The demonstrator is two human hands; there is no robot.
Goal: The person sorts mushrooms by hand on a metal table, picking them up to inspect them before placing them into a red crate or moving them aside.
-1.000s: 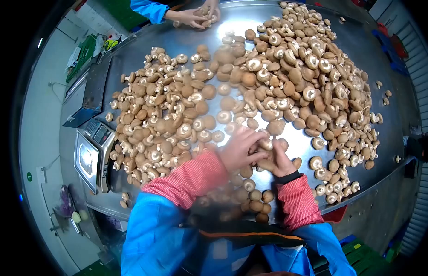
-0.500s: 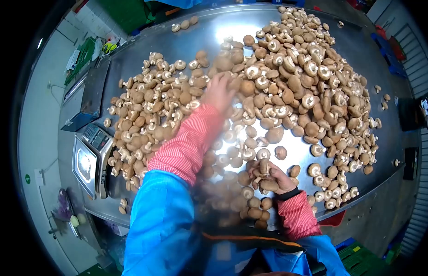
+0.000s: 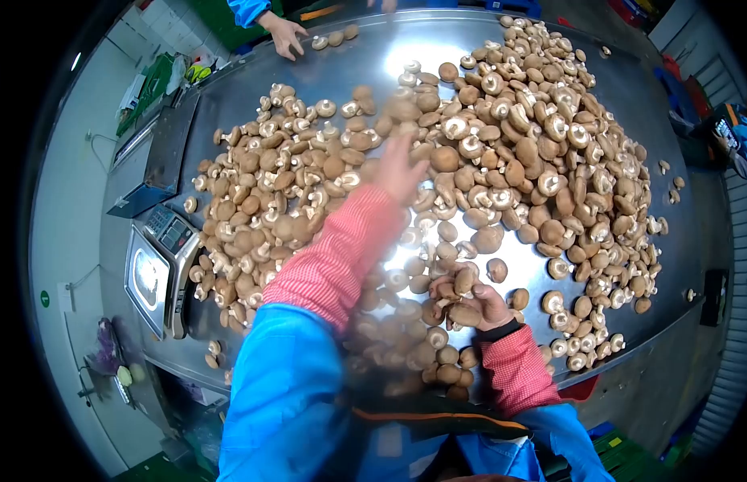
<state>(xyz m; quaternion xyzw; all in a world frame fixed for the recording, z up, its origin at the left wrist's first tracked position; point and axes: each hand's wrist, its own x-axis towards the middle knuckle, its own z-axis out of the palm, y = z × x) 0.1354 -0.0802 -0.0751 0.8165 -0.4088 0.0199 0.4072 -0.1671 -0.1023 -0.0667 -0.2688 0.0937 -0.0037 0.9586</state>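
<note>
Here, contents of the steel bench [image 3: 365, 56], listed from the wearer outward.

1. The right hand [image 3: 479, 307], close in at 5 o'clock of the frame, cuff in red check. Grip clenched round the held mushrooms [image 3: 460, 283], several brown caps bunched against the palm, the bunch pointing toward 11 o'clock.
2. The left hand [image 3: 399, 167], far out at 11 o'clock from the right one, the forearm's long axis running 7 to 1 o'clock. Grip smeared by motion: the fingers look spread over the caps, yet whether they pinch one I cannot tell.
3. The large brown cap [image 3: 444, 158], dome up, just beside that hand at 3 o'clock. The left hand is much the nearer of the two.
4. The left heap [image 3: 265, 201], at 9 o'clock of the outstretched hand, brown caps and pale gills mixed.
5. The right heap [image 3: 550, 136], spread from 1 to 4 o'clock, the larger.
6. The near heap [image 3: 442, 365], small, at 7 o'clock of the right hand, by the bench edge.
7. The scale [image 3: 161, 265], at the bench's 8 o'clock edge.
8. A co-worker's hand [image 3: 287, 34], blue sleeve, at 12 o'clock, next to a few loose mushrooms [image 3: 335, 37].
</note>
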